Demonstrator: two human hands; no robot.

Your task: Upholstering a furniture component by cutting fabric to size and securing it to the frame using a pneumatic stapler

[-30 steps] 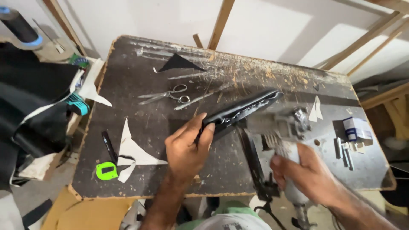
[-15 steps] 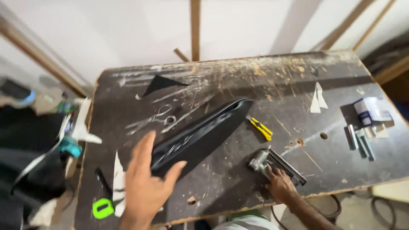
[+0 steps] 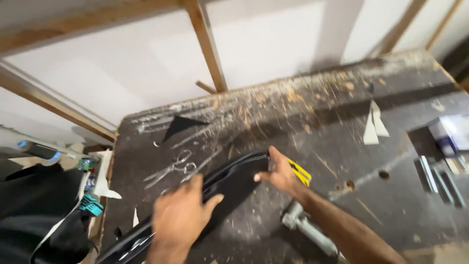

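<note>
A long black curved panel (image 3: 234,178) lies diagonally across the scratched dark worktable (image 3: 322,117). My left hand (image 3: 181,215) rests on its lower middle, thumb hooked over the upper edge. At the panel's far end my right hand (image 3: 281,173) grips the tip with its fingers. A yellow utility knife (image 3: 300,172) peeks out just behind my right hand. A grey metal power tool (image 3: 308,230) lies on the table under my right forearm.
Scissors (image 3: 173,167) lie left of the panel, with a black triangular scrap (image 3: 181,124) beyond them. White paper scraps (image 3: 373,124) sit at the right, a small box (image 3: 452,134) and metal pieces (image 3: 437,178) at the right edge. Black material (image 3: 34,215) hangs off the table's left.
My right hand has let go of the grey power tool and moved up to the panel's far end. My left hand stays on the panel. The camera has shifted closer and upward.
</note>
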